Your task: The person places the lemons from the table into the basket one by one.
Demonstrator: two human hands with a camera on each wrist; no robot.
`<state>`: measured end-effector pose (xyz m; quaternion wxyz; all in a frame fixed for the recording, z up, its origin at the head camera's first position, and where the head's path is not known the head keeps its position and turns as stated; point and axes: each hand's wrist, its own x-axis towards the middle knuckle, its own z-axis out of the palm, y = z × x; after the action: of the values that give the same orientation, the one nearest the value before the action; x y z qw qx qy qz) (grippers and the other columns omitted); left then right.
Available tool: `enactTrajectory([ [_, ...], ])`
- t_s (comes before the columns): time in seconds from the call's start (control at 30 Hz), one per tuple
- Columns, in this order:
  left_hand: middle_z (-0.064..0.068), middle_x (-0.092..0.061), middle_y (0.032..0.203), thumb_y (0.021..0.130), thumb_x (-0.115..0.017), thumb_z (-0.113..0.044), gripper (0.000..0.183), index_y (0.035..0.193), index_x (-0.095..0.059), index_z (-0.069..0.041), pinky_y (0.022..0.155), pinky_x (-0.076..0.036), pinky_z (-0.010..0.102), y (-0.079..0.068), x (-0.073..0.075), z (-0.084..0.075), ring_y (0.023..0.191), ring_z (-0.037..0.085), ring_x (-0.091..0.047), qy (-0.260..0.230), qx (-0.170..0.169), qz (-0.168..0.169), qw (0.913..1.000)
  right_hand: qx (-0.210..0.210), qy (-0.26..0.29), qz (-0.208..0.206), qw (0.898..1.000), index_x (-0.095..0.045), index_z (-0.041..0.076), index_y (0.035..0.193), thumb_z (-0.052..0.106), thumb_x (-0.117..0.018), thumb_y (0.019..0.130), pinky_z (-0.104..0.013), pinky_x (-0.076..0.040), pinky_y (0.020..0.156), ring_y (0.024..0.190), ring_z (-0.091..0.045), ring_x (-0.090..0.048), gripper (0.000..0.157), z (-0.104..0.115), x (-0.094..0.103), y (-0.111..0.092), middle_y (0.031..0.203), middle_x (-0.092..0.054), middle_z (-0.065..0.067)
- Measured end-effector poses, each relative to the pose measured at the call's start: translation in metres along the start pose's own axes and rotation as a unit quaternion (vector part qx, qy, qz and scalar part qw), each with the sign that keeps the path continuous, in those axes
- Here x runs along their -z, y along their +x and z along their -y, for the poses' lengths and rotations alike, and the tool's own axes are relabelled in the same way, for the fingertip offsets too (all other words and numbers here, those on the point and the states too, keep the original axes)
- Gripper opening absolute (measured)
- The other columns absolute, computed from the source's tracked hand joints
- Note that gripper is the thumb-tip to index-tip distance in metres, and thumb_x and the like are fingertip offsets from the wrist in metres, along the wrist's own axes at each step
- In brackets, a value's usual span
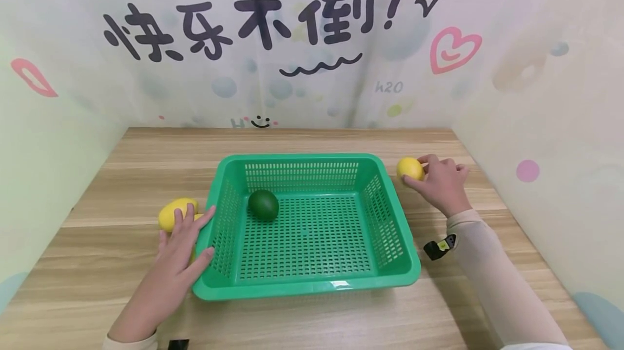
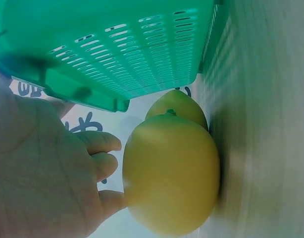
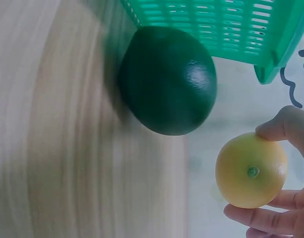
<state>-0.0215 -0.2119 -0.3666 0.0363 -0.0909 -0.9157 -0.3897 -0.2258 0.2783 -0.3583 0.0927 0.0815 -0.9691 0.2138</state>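
My right hand pinches a round yellow citrus fruit between thumb and fingers, beyond the right side of a green plastic basket. In the right wrist view, that fruit shows a small green stem spot. My left hand rests at the basket's left rim, its fingers mostly straight, thumb and forefinger touching the rim. Beneath and beside it lie yellow lemons, partly covered by the hand; the left wrist view shows one lemon in front of another. A dark green avocado lies inside the basket.
Another dark green fruit, out of sight in the head view, sits on the wooden table against the basket's outer wall. Printed cloth walls close in the table at the back and both sides.
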Motion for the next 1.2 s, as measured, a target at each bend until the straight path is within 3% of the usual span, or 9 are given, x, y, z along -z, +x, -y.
enactTrajectory([
  [0.5, 0.027, -0.002, 0.169, 0.109, -0.048, -0.026, 0.064, 0.166, -0.019, -0.024, 0.113, 0.018, 0.070, 0.002, 0.005, -0.003, 0.154, 0.045, 0.014, 0.007, 0.003, 0.005, 1.0000, 0.017, 0.004, -0.024, 1.000, -0.060, -0.004, 0.122, 0.043, -0.073, 0.089, -0.067, -0.013, 0.100, 0.101, -0.043, -0.047, 0.059, 0.014, 0.016, 0.006, 0.102, -0.064, -0.023],
  [0.77, 0.028, -0.004, 0.169, 0.109, -0.049, -0.027, 0.064, 0.166, -0.020, -0.025, 0.114, 0.017, 0.071, -0.003, 0.002, -0.002, 0.154, 0.046, 0.014, 0.003, 0.012, 0.006, 0.9999, 0.047, 0.013, -0.036, 0.998, -0.062, -0.005, 0.120, 0.040, -0.075, 0.088, -0.068, -0.011, 0.099, 0.103, -0.044, -0.047, 0.057, 0.022, 0.023, 0.007, 0.100, -0.064, -0.023],
  [1.2, 0.027, -0.003, 0.169, 0.109, -0.049, -0.027, 0.064, 0.166, -0.020, -0.026, 0.114, 0.017, 0.069, -0.003, 0.001, -0.001, 0.154, 0.047, 0.012, 0.006, 0.012, 0.003, 0.9999, 0.046, 0.021, -0.040, 0.998, -0.062, -0.005, 0.122, 0.038, -0.074, 0.090, -0.068, -0.012, 0.098, 0.107, -0.048, -0.045, 0.056, 0.031, 0.032, 0.004, 0.101, -0.064, -0.025],
])
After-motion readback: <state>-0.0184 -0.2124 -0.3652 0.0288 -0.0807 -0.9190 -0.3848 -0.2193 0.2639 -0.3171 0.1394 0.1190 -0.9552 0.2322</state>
